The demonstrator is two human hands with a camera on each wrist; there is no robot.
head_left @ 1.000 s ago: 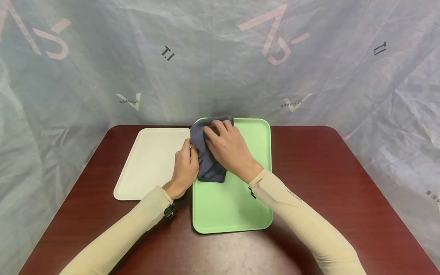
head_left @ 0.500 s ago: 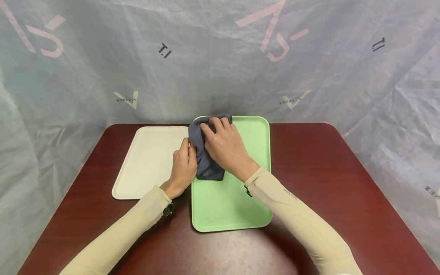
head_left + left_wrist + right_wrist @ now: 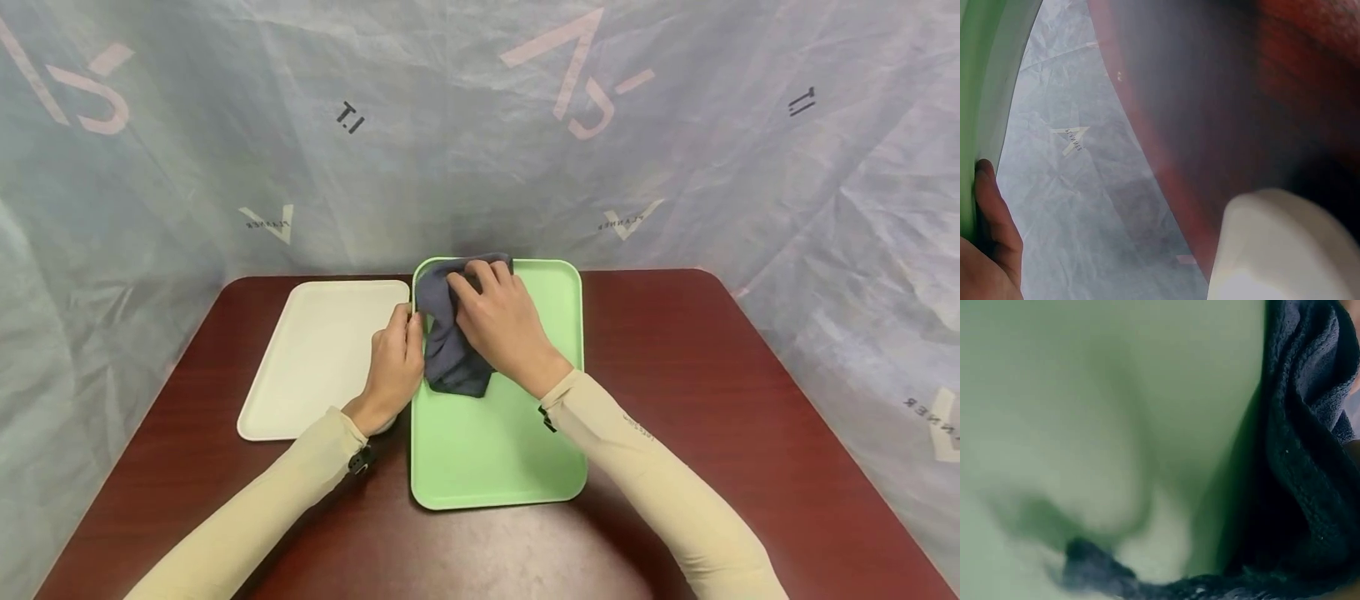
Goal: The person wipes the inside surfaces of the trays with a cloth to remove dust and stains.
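In the head view a light green tray (image 3: pixel 495 450) is held slightly raised at its near end, its shadow on the table. My left hand (image 3: pixel 393 362) grips its left rim, with the thumb on top; in the left wrist view a finger (image 3: pixel 1000 215) lies against the tray's side (image 3: pixel 988 81). A dark blue-grey cloth (image 3: pixel 453 362) lies bunched over the tray's upper left part. Bent fingers of my right hand (image 3: pixel 502 321) hold the cloth against the tray. Close up in the right wrist view, folds of the fuzzy cloth (image 3: pixel 1310 431) overlie the green surface.
A white tray (image 3: pixel 322 358) lies flat on the dark red table (image 3: pixel 675 375), left of the green one and partly behind my left hand. Grey printed sheeting (image 3: pixel 450 167) hangs behind and beside the table.
The cloth and right hand have shifted a little to the right over the green tray, baring its upper left rim. My left hand keeps its grip. The head view has turned slightly.
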